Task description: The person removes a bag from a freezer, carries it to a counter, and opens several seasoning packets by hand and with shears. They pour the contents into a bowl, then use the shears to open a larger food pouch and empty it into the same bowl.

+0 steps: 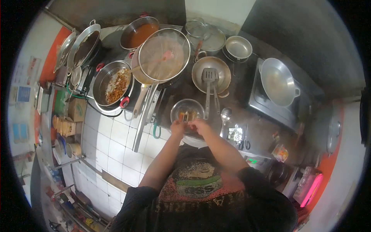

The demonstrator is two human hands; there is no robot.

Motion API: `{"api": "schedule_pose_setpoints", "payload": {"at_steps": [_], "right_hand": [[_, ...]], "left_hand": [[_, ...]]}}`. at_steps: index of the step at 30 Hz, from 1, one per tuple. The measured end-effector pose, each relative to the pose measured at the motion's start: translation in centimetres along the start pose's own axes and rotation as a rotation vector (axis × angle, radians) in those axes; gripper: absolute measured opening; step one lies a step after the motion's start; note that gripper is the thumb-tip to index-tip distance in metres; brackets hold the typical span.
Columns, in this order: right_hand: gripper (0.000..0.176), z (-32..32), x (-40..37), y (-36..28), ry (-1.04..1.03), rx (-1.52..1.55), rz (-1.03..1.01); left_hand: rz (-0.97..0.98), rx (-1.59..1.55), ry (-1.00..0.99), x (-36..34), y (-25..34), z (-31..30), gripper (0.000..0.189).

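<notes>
My left hand [177, 127] and my right hand [198, 125] meet at the near rim of a round metal bowl [187, 102]. The fingers of both are closed in a pinch. A small pale and dark item [186, 116] shows at the fingertips, too small to name. Inside the bowl lie orange and yellowish bits, partly hidden by the hands. Beyond the bowl, a slotted spatula [210, 75] and a second long-handled utensil [216, 101] rest across a metal wok [199, 71]. To the right of my right hand lies a large spoon [226, 114].
At left, a large strainer [152, 83] lies over pots, its handle jutting toward me. Near it are a pot with browned bits [116, 91] and a pot of orange liquid [140, 34]. A wok [277, 82] sits on the right stove [257, 102]. A scale [253, 161] stands front right.
</notes>
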State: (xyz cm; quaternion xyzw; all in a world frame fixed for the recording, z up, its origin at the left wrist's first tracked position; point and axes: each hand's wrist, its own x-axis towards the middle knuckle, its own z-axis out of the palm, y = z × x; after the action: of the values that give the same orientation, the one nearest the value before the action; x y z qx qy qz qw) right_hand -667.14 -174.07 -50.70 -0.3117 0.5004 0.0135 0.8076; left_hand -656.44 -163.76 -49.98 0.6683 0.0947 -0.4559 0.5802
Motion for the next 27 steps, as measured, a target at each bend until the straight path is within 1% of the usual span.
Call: {"api": "schedule_pose_setpoints", "payload": {"at_steps": [3, 6, 9, 12, 15, 18, 21, 24, 26, 27], "right_hand": [[0.011, -0.2, -0.4, 0.1, -0.035, 0.118, 0.048], [0.012, 0.4, -0.6, 0.4, -0.025, 0.279, 0.079], [0.012, 1.4, -1.8, 0.0, -0.014, 0.243, 0.080], [0.013, 1.5, -2.0, -0.3, -0.023, 0.109, -0.002], [0.013, 1.2, -0.3, 0.4, -0.043, 0.135, 0.029], [0.014, 1.6, -0.9, 0.2, 0.007, 0.223, 0.054], [0.014, 1.6, -1.5, -0.3, 0.013, 0.154, -0.015], [0.013, 1.3, -3.1, -1.3, 0.060, 0.018, -0.040], [0.014, 1.6, -2.7, -0.8, 0.111, 0.084, -0.040], [0.014, 1.6, -2.3, -0.5, 0.138, 0.117, -0.041]], "left_hand": [[0.017, -0.004, -0.030, 0.6, -0.3, -0.6, 0.032], [0.055, 0.013, 0.018, 0.2, -0.4, -0.3, 0.034], [0.024, -0.081, -0.138, -0.1, 0.0, -0.7, 0.031], [0.026, -0.081, -0.146, -0.3, -0.2, -0.9, 0.030], [0.117, -0.001, -0.138, -0.5, 0.0, -0.9, 0.028], [0.087, -0.043, -0.145, -0.3, 0.1, -0.9, 0.024], [0.029, -0.070, -0.187, -0.8, 0.5, -1.1, 0.022], [-0.049, -0.104, -0.204, -1.8, 1.2, -1.3, 0.022], [-0.034, -0.128, -0.260, -0.5, -0.4, -2.4, 0.022], [-0.027, -0.140, -0.289, -0.8, -0.1, -2.2, 0.022]]}}
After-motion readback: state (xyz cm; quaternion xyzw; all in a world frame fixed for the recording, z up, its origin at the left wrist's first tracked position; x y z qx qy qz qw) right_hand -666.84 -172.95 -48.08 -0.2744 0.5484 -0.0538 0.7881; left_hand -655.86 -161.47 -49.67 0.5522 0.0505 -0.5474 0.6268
